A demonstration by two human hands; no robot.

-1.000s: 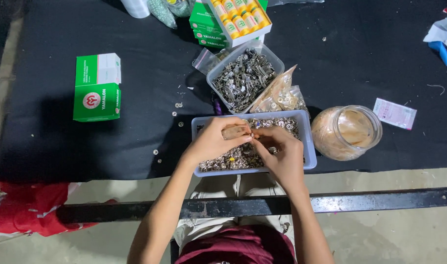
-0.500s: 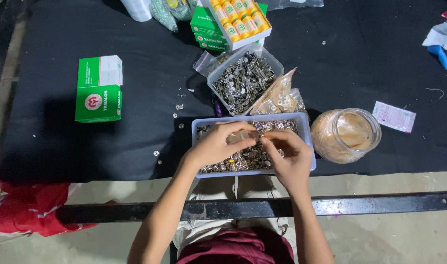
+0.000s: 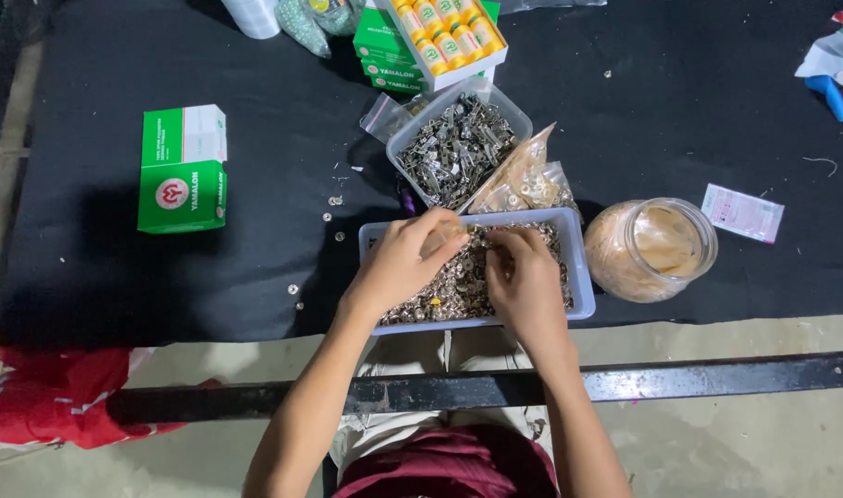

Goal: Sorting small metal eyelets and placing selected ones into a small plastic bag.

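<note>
A pale rectangular plastic tray (image 3: 582,295) full of small silvery metal parts (image 3: 458,290) sits at the near edge of a black-covered table. Both hands are over it. My left hand (image 3: 405,260) has its fingers curled, pinching a small pale, yellowish piece near the tray's far rim. My right hand (image 3: 524,281) rests on the parts with fingertips bent down into the heap; whether it grips one is hidden.
Behind the tray stand a second container of darker metal pieces (image 3: 458,148), small clear bags (image 3: 523,180), a glass jar (image 3: 652,249), a green and white box (image 3: 182,168), a box of yellow tubes (image 3: 444,32). A dark metal bar (image 3: 698,376) runs below the table edge.
Both hands stay over the tray. The fingers have shifted slightly among the parts, the left hand's fingertips now closer to the right hand.
</note>
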